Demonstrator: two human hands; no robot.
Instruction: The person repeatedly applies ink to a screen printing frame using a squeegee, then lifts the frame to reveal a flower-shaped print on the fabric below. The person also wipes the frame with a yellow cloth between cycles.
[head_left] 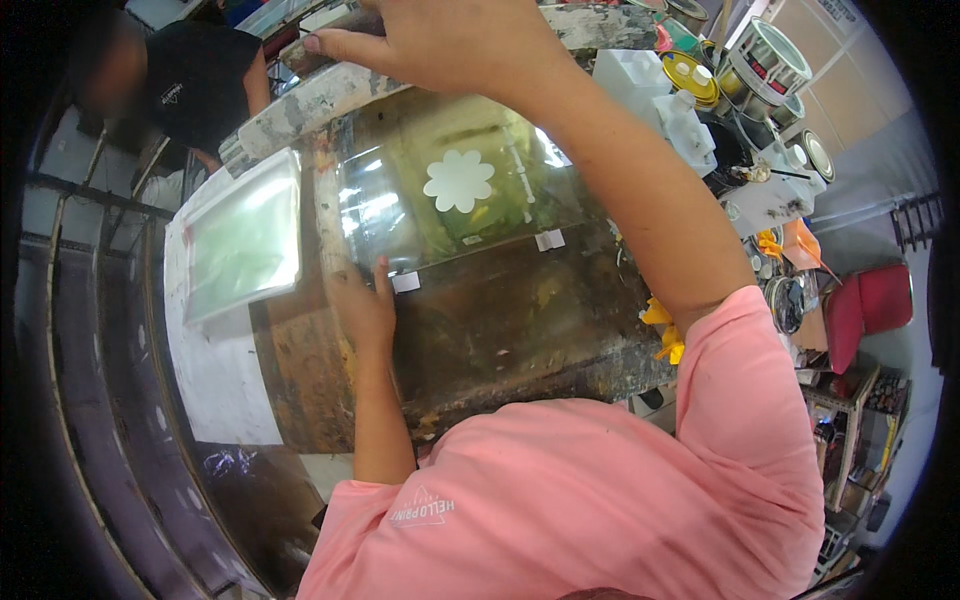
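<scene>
My left hand [360, 305] rests at the left edge of a clear glossy sheet [375, 215] on the stained table, thumb raised and apart from the fingers. No held object shows in it. Beneath the gloss, a yellow-green area [415, 150] surrounds a white flower shape [458, 181]. Small white tabs [405, 282] sit along the sheet's near edge. Stretched across the far side, my right hand [450, 40] is over a paint-stained bar [290, 115]. Its thumb points left beside a brown piece [335, 22]; the picture's top edge cuts off the other fingers.
A stack of glossy pale green sheets [245, 245] lies on white paper [215, 370] at the left. Another person in a black shirt [205, 85] is at the far left. Paint cans [765, 65] and white plastic jugs [685, 130] crowd the right, near a red chair [870, 310].
</scene>
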